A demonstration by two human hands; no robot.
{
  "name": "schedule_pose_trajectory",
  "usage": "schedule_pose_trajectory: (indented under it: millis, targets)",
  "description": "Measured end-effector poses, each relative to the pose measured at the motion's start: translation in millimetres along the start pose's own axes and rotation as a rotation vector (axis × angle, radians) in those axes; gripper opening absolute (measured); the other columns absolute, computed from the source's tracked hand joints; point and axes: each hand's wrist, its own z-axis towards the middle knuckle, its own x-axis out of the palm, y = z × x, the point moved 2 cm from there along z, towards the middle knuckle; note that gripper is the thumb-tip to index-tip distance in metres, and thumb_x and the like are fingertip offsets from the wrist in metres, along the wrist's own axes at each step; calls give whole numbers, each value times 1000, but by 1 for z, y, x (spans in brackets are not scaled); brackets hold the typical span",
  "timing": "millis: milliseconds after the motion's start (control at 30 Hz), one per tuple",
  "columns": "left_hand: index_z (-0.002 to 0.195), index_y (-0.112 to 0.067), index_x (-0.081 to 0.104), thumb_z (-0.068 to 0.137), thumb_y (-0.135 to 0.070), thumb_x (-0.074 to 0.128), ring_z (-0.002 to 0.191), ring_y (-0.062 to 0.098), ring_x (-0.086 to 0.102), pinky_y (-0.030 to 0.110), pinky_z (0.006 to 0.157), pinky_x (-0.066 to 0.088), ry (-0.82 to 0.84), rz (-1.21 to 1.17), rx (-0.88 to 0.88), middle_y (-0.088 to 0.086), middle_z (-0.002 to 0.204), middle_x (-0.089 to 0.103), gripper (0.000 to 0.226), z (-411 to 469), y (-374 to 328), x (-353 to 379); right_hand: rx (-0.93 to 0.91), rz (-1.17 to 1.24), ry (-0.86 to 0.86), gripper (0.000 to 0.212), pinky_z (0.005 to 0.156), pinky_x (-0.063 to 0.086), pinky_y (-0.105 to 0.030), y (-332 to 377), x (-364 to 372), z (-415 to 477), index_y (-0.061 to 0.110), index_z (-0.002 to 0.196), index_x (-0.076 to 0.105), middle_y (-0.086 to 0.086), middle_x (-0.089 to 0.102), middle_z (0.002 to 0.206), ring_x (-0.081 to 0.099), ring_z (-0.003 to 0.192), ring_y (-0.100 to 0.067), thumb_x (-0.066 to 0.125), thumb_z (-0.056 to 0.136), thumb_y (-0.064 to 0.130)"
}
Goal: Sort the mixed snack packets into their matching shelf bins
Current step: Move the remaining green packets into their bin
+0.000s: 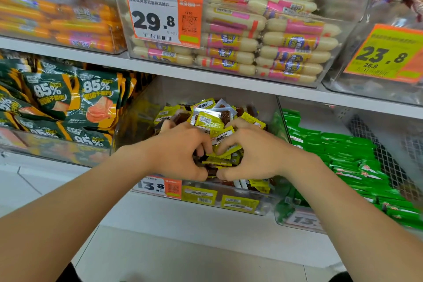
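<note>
Shelving: two white levels in view, upper shelf board (206, 78) crossing above the hands, lower shelf (183, 220) beneath; open room between them over the central heap.
Bins: six clear ones counted, three per level, side by side, walls close together.
Middle bin (135, 126): open top, low front wall, heaped with yellow packets (209, 121); far too many to count.
Left neighbour: dark green pouches (68, 103) marked 85%, leaning toward the middle bin's wall.
Right neighbour: bright green packets (343, 151) stacked in rows, mesh panel (370, 128) behind.
Overhead: white sausages (286, 41) in the centre bin, orange sausages (68, 25) to the left; third bin's contents blurred.
Left hand (180, 151): fingers curled into the heap, thumb low, gripping a bunch of yellow packets.
Right hand (254, 151): mirrored, fingers curled round the same bunch, thumb tip near the left thumb.
Price tags: four counted. 29.8 tag (160, 18), 23.8 tag (384, 55), 13.8 tag (160, 186) on the middle bin's front just below the left hand, cut-off tag (304, 220) on the right neighbour.
</note>
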Motion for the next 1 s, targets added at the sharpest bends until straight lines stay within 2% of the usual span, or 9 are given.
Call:
schedule_pose_trajectory:
  millis: [133,233,333,433,667,800,867,933,1000]
  targets:
    - [112,-42,67,78,-61,74,109,-5,54,50,103,28,58,-62,-16,-27,98,70,39,5,-1,-5,-30,-34,45,33,109,31,-30,-3,-1,0,37,115,77,-8,30,162,15,156,-14,78,87,53]
    - [124,-36,53,76,-55,80,99,-6,59,47,104,37,124,-197,-89,-24,98,74,58,4,-2,-6,8,-65,4,16,111,39,-39,-7,-1,4,32,94,73,-11,41,150,25,154,-22,68,98,47]
    - [122,-28,45,67,-70,84,93,5,64,41,93,43,81,-157,-98,-14,99,73,79,6,-5,-4,82,-193,-65,28,86,53,-48,-9,4,9,24,86,53,-7,36,141,62,105,-33,54,105,45]
    - [113,-25,44,72,-62,84,93,15,63,45,91,35,-111,-23,-99,-11,88,72,69,13,-6,4,96,-283,-156,33,73,54,-48,-4,7,13,14,99,53,-12,35,139,63,80,-33,47,107,45]
    - [97,-35,45,82,-39,83,90,20,62,49,98,41,-351,54,-144,-12,84,67,42,16,9,-8,245,-271,-375,26,65,35,-35,-9,-11,9,13,95,48,-10,45,96,47,82,-28,43,101,37]
    - [94,-36,51,84,-34,83,92,16,57,41,90,33,-423,122,-24,-15,83,63,34,10,19,-17,277,-309,-395,33,72,45,-37,-14,-9,9,5,122,54,-17,54,109,59,99,-38,50,100,30]
    - [92,-38,62,84,-27,83,97,11,57,37,91,31,-409,155,83,-20,87,65,25,7,19,-21,241,-300,-387,53,84,52,-45,-15,-8,10,16,147,39,-18,51,125,55,111,-41,57,97,23]
    - [87,-39,70,84,-10,78,106,9,57,36,93,31,-344,218,122,-20,94,69,30,8,20,-22,148,-333,-385,73,89,49,-49,-15,-5,11,37,154,30,-13,44,131,47,114,-37,62,93,13]
    - [89,-41,71,83,-1,71,115,8,54,38,99,32,-219,312,79,-19,105,68,40,7,21,-21,58,-399,-360,76,85,46,-45,-13,-3,12,45,149,42,-7,42,127,44,112,-32,68,90,6]
